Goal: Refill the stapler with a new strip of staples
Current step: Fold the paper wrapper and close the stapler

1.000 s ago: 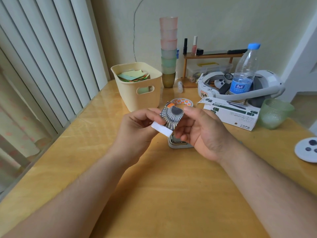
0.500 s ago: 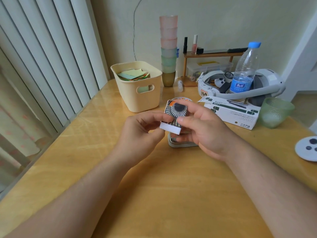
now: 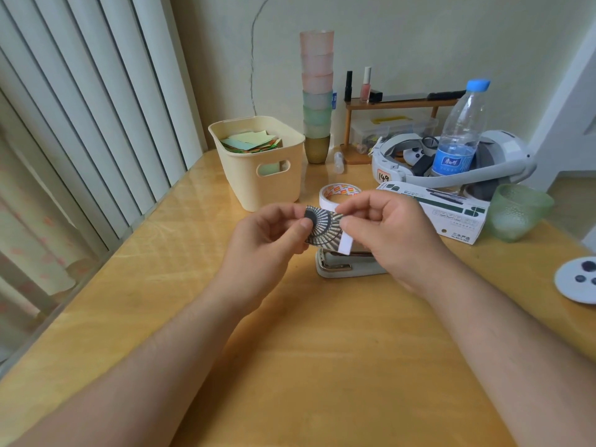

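Observation:
A small staple box [image 3: 324,229], patterned with black and silver rays and showing a white end flap, is held above the table between both hands. My left hand [image 3: 267,241] pinches its left side with thumb on top. My right hand [image 3: 392,232] grips its right end. Below and behind the box, a pale grey stapler [image 3: 346,267] lies on the wooden table [image 3: 322,366], partly hidden by my right hand. No staple strip is visible.
A cream basket [image 3: 258,162] of coloured paper stands behind my left hand. A tape roll [image 3: 338,194], a white-and-green carton [image 3: 448,209], a green glass cup [image 3: 516,211], a water bottle [image 3: 459,133], a white headset [image 3: 451,162] and stacked cups [image 3: 317,95] stand at the back. A white disc [image 3: 577,279] lies far right.
The box has been turned in my hands: its white flap moved from the lower left to the lower right. My hands shifted slightly apart, uncovering the tape roll behind.

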A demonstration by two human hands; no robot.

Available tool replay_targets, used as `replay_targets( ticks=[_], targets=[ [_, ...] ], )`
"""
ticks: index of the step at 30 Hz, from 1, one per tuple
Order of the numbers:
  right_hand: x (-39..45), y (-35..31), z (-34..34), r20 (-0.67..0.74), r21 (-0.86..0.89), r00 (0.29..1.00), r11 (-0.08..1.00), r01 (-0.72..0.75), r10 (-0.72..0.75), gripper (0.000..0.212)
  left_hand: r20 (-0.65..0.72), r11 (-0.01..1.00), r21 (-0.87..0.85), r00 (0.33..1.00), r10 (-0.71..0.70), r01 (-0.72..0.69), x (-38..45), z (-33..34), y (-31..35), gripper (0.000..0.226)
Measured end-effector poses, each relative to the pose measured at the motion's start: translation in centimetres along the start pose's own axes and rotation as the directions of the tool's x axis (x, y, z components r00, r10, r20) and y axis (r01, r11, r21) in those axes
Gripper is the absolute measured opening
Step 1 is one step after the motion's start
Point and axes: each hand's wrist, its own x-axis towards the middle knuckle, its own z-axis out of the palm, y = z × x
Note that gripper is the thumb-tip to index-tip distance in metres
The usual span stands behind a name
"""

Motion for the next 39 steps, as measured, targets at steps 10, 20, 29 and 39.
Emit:
replay_targets(
  ticks=[10, 20, 29, 39],
  targets=[
    [0.2, 1.0, 0.6, -0.070, 0.229, 0.990, 0.968, -0.104, 0.122, 0.003, -0.019, 0.985, -0.096, 0.989, -0.147, 0.144, 0.3, 0.3, -0.2, 0.008],
    [0.1, 0.8, 1.7, -0.171, 0.084, 0.984, 0.994, 0.071, -0.056, 0.015, -0.086, 0.924, 0.363, 0.983, 0.161, -0.120, 0.1, -0.4, -0.3, 0.002],
    [0.2, 2.1, 0.4, -0.014, -0.508, 0.982, 0.848, 0.153, -0.186, 0.009, -0.066, 0.559, 0.797, 0.887, 0.457, -0.229, 1.2, -2.8, -1.1, 0.011],
    [0.0, 2.8, -1.4, 0.101, -0.489, 0.993, 0.872, -0.002, 0.059, 0.025, -0.034, 0.349, 0.935, 0.969, 0.246, -0.056, 2.2, -3.6, -2.9, 0.010]
  ],
)
